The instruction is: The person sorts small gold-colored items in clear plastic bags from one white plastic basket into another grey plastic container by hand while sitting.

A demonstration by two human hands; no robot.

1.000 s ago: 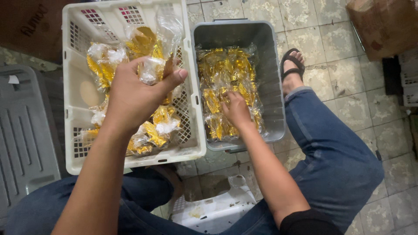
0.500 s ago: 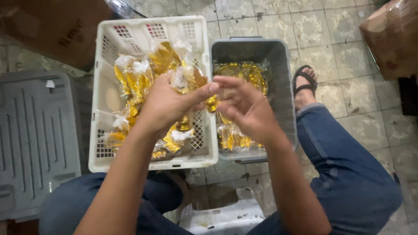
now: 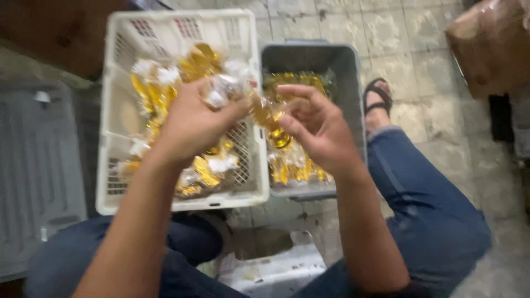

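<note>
The left hand (image 3: 190, 124) is gripping a clear packet (image 3: 221, 91) in curled fingers above the white crate (image 3: 110, 182). At its three o'clock, the right hand (image 3: 320, 129) is pinching a gold packet (image 3: 265, 113) above the grey bin (image 3: 348, 72).

Above crates: my left hand (image 3: 190, 124) and right hand (image 3: 320, 129) crowd the middle.
White crate (image 3: 110, 182): far-left corner bare, I could reach in.
Grey bin (image 3: 309, 55): far end open.
Right: knee (image 3: 419, 198) blocks.

Looks like a small home packing workshop: worn floor tiles (image 3: 419, 33), plastic crates (image 3: 110, 165) stuffed with gold-wrapped packets (image 3: 204, 171), cardboard box (image 3: 486, 49) nearby.
</note>
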